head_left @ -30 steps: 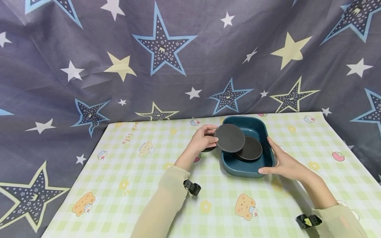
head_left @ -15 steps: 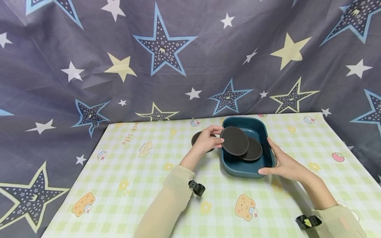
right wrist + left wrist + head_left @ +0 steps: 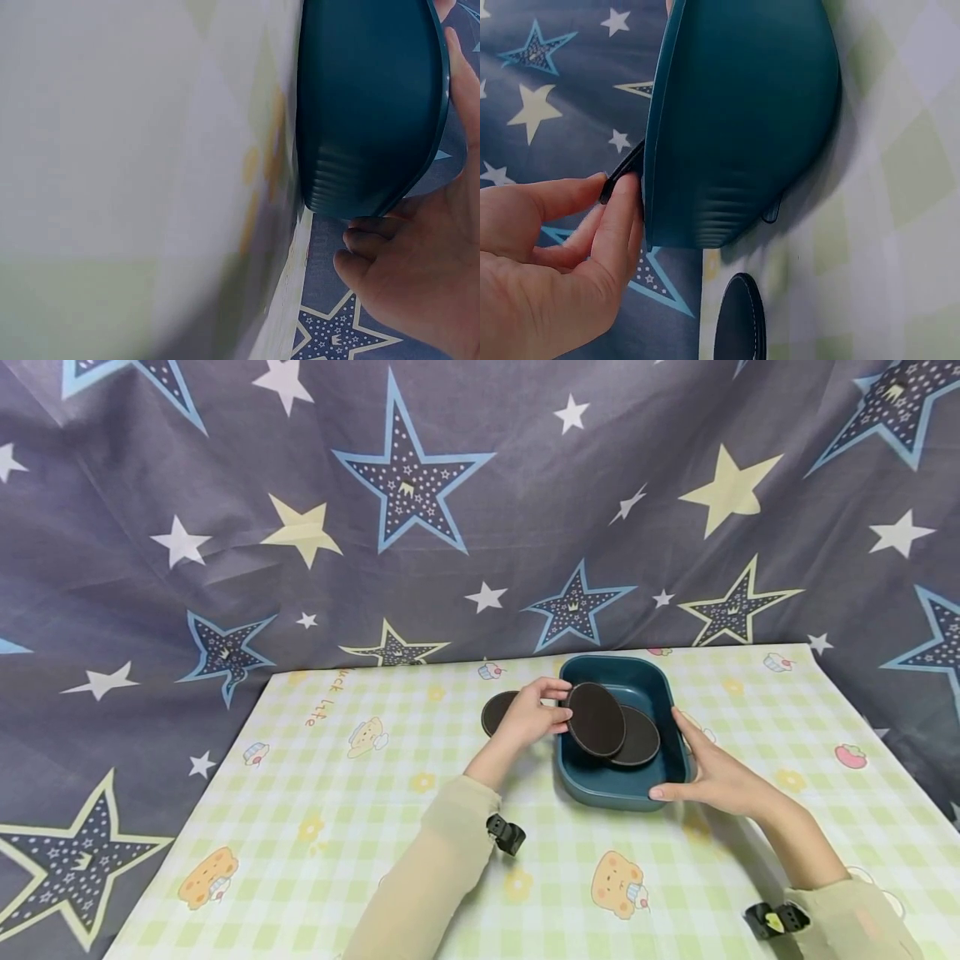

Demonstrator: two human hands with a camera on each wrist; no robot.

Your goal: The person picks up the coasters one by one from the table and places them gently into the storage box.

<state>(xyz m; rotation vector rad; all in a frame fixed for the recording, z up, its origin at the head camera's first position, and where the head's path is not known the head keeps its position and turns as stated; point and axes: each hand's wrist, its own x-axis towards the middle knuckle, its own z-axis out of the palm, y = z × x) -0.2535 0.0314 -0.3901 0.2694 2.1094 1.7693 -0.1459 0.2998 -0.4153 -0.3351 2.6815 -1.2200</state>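
Observation:
My left hand (image 3: 534,714) pinches the edge of a dark round coaster (image 3: 597,720) with stitched trim, tilted over the left side of a teal rectangular bin (image 3: 613,797). Inside the bin lies another dark coaster (image 3: 642,739), partly covered by the held one. A third coaster (image 3: 497,712) rests on the table, half hidden behind my left hand; the left wrist view shows this table coaster (image 3: 739,322) below the bin. My right hand (image 3: 723,777) grips the bin's right side, its thumb at the near corner; the right wrist view has its fingers (image 3: 367,244) against the bin wall.
A green-and-white checked cloth (image 3: 330,827) with cartoon prints covers the table. Behind the table's far edge hangs a dark curtain (image 3: 480,510) with stars. Black wrist cameras sit on both sleeves.
My left hand has moved a little right, carrying the coaster farther over the bin and tilting it more steeply. The table coaster shows more on its left side. The right hand and bin stay put.

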